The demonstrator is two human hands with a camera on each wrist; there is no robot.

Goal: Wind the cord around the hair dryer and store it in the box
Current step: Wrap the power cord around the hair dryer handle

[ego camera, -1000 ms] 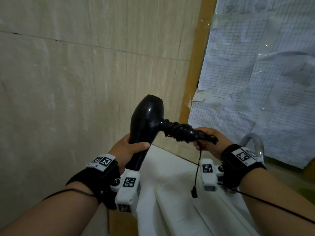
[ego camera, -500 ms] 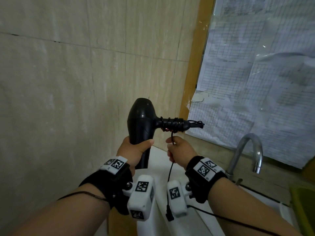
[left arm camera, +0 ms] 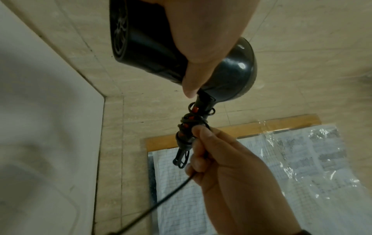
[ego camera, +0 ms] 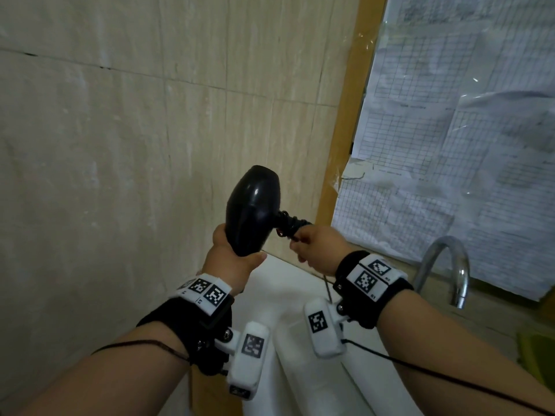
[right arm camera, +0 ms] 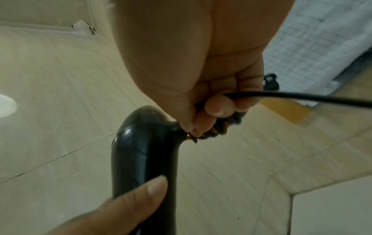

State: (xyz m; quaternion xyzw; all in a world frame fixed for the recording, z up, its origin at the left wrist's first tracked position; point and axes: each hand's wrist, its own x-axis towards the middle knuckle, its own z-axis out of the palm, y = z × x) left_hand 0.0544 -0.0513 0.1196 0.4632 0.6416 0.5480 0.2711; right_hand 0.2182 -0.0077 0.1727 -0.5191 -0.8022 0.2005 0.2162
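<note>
Above white basin edge [ego camera: 288, 283], held in air before beige tiled wall [ego camera: 120, 145]: black hair dryer [ego camera: 252, 211], barrel upright with rounded rear end uppermost, handle projecting to the right.

Barrel: gripped low down by left hand [ego camera: 232, 259], thumb curled across the near side, fingers wrapped round the far side. Grille end visible beside the thumb in left wrist view. Glossy casing, small highlights on the dome.

Handle: wound with black cord [left arm camera: 189, 125] in several close turns, red marks showing between loops. Turns bunched and uneven, some loops standing loose near the barrel joint.

Right hand [ego camera: 318, 250]: fingers closed round the cord at the wound handle, thumb and fingertips [left arm camera: 201, 133] pinching a turn against it. Free length of cord leaving below the fist, trailing down and toward the person. Plug end out of frame or too unclear to place.

Wrists: black bands with white tag blocks [ego camera: 326, 325] on both, thin dark leads running back along the forearms.

Surroundings: curved chrome tap [ego camera: 450, 265] to the right, apart from both hands. Wooden frame strip [ego camera: 345, 145] upright behind the dryer. Gridded paper sheets under clear plastic [ego camera: 465, 145] right of the strip. Green object [ego camera: 537, 349] at lower right edge, identity unclear. Storage box not identifiable.
</note>
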